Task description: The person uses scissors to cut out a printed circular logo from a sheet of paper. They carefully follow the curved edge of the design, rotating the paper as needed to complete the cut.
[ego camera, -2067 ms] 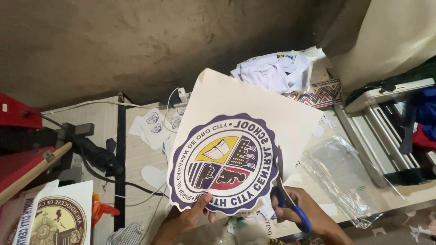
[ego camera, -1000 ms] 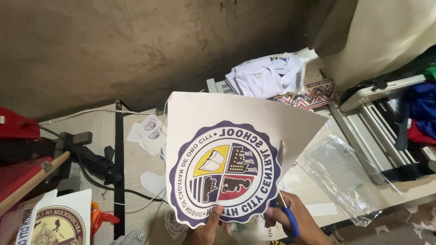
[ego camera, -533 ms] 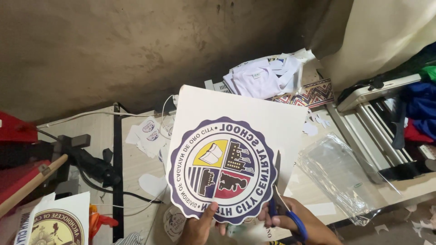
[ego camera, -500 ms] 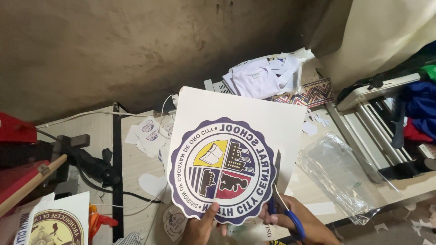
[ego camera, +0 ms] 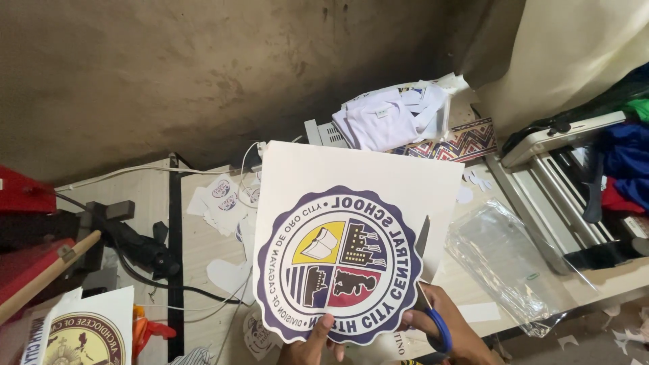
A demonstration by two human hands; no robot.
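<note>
1. Two hands: left hand (ego camera: 312,343) fingers pinch the sheet's (ego camera: 351,203) bottom edge; right hand (ego camera: 443,331) fingers, probably looped, grip scissors (ego camera: 426,284).
2. Sheet is held above the surface (ego camera: 203,236): light, floppy, tearable; best held near the cut.

We see dim, warm indoor light, the wall (ego camera: 169,74) in murky shadow, the pale sheet (ego camera: 351,182) brightest, soft glare on the plastic bag (ego camera: 507,260), slight blur throughout.
</note>
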